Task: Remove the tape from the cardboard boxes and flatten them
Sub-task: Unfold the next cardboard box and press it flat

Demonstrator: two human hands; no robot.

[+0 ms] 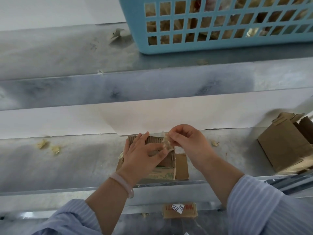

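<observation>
Our left hand (144, 153) presses flat, fingers straight, on a small cardboard box (166, 167) beneath it, likely to pin it down. Our right hand (188, 141) pinches a crumpled tape strip (166, 144), lifted from the box top between both hands. The metal shelf (67, 163) lies open left of the left hand. An opened carton (284, 146) stands well right of the right hand.

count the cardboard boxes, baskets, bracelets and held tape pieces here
cardboard boxes: 3, centre box, right box, flat box below
blue basket: 1
bracelet: 1
tape piece in right hand: 1
total: 6
</observation>
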